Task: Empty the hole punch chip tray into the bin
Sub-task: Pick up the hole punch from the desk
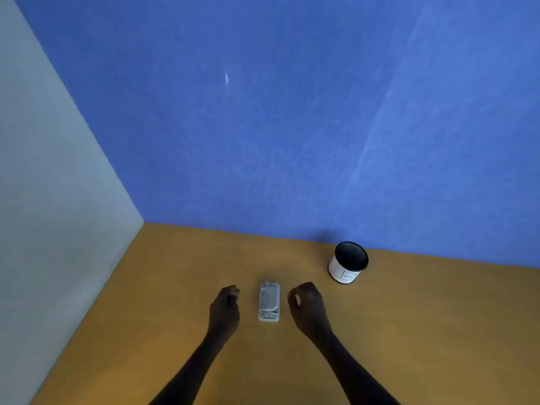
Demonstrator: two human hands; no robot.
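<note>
My two bare forearms reach in from the near edge of the brown wooden table (146, 331), cut off below the elbow. My left hand (225, 305) rests just left of the small grey plastic hole punch (269, 301), fingers loosely curled and holding nothing. My right hand (306, 304) sits just right of it, also half-curled and empty. Neither touches the punch. The white cylindrical bin with a dark rim (347, 263) stands beyond the punch to its right, against the blue wall (292, 127). The chip tray is too blurred to make out.
</note>
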